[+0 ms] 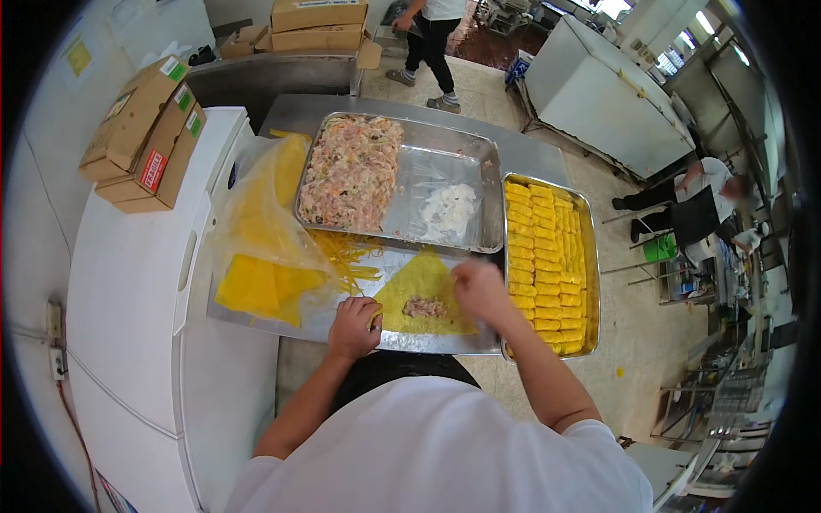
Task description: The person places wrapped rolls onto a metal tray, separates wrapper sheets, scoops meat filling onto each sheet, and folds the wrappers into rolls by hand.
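Across your front, a metal worktop (445,344) is gleaming. Your left hand (352,329) is pinching the left corner of a yellow wrapper (395,295); your right hand (481,292) is blurring over its right side, its grip impossible to tell. Meat filling (425,307) is sitting mid-wrapper. Beyond, a filling tray (436,158) is lying; rightward, yellow rolls (547,256) are lining another.

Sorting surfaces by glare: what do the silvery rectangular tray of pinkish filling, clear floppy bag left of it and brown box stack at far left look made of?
Silvery tray: glossy metal, perhaps stainless or aluminium; bright rim highlights. Clear bag: thin, shiny film, probably plastic; see-through, wrinkled. Brown box stack: likely matte cardboard; dull brown faces.
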A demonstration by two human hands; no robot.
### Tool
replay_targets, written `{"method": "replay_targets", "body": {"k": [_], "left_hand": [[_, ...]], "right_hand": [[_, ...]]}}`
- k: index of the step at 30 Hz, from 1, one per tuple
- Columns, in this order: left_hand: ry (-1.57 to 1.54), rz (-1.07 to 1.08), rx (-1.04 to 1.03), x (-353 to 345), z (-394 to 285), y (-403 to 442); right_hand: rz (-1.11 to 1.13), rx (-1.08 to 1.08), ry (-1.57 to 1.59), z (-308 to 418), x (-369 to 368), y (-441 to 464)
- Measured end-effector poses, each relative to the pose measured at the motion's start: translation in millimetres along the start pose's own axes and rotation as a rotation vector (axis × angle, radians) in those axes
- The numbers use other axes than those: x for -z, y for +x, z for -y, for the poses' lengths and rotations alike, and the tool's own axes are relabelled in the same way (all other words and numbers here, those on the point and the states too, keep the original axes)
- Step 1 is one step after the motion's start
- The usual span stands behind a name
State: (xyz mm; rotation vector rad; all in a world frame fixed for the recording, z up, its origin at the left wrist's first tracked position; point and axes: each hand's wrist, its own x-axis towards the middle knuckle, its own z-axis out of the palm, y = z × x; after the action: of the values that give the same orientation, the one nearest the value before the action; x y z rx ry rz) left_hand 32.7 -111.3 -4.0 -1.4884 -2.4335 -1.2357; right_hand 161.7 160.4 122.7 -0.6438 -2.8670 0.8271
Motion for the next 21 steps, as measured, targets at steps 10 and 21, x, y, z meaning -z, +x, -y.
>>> {"method": "replay_targets", "body": {"k": [10, 21], "left_hand": [[0.016, 0.021, 0.018, 4.4, -3.9, 1.9], [0.014, 0.064, 0.056, 4.8, -4.4, 8.0]], "right_hand": [[0.291, -0.028, -0.027, -33.0, 41.7, 92.0], [0.426, 0.02, 0.212, -5.1, 25.3, 138.2]]}}
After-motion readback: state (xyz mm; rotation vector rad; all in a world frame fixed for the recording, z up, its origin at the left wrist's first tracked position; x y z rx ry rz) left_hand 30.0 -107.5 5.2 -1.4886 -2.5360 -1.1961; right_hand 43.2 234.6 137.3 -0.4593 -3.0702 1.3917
